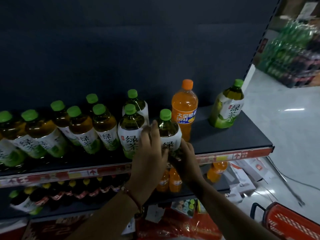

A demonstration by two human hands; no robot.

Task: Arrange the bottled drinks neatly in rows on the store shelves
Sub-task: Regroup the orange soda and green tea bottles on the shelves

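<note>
Near the centre of the frame both hands are closing on one green tea bottle point(168, 130): the left hand point(149, 151), a red cord at its wrist, is lying with fingers spread against the bottle's left side, and the right hand point(184, 159) is cupping its lower right. The bottle is clear plastic, rounded at the shoulder, holding olive-brown liquid, with a ribbed green cap and a glossy white and green label; it is standing upright near the front edge of the dark, matte shelf point(233, 137). To its left about nine more green tea bottles point(102, 125) are standing in loose double rows toward the left edge. Just behind it, right of centre, one orange soda bottle point(185, 110) is standing, and one lone green tea bottle point(226, 104) is standing well apart at the shelf's right end. Along the shelf front a red price strip point(225, 157) is running.
</note>
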